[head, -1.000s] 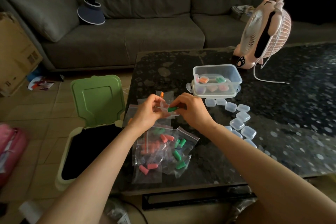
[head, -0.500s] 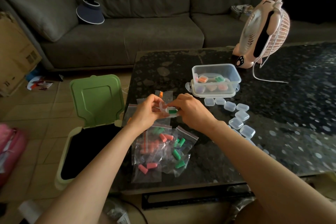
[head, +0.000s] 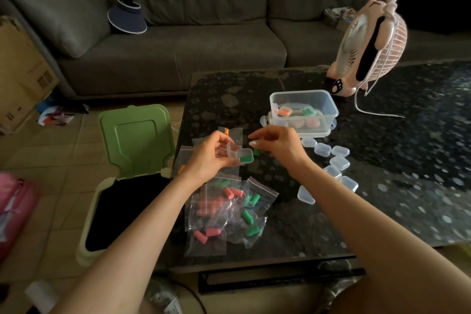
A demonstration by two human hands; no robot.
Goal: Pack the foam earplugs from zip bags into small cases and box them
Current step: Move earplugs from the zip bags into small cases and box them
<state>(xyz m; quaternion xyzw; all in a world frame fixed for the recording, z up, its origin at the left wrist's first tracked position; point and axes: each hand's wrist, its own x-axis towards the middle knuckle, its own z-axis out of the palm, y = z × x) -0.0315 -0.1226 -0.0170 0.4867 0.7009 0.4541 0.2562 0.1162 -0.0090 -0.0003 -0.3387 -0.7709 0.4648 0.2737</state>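
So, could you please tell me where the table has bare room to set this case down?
Bare: the table right of the empty cases, in front of the fan, and the patch left of the clear box. Crowded: around the zip bags.

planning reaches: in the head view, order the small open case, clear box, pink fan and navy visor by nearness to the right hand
1. small open case, in the left hand, beside the right hand
2. clear box, just behind
3. pink fan, back right on the table
4. navy visor, back left on the sofa
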